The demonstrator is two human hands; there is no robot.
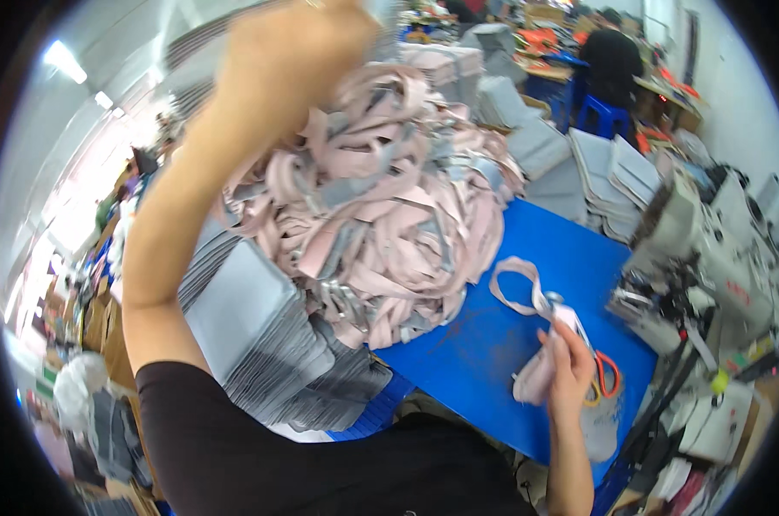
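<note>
My right hand [570, 365] is closed on a pale pink fabric strap [534, 378] over the blue tabletop [527, 236]. A loop of the strap curls out beyond my fingers. Right beside this hand lie scissors with orange handles [610, 376], partly covered by it. My left arm is raised high across the left side, and my left hand [299, 52] is blurred at the upper edge, its fingers too smeared to read. It is nearest to a big tangled heap of pink and grey straps [389, 215] in the middle of the table.
Stacked grey flat panels [243, 301] stand left of the heap, with more grey panels [600, 176] behind it. A sewing machine [708, 249] is at the right. A grey piece [600, 430] lies near the table's front. Far back, a person in black [611, 56] is by a blue stool [603, 116].
</note>
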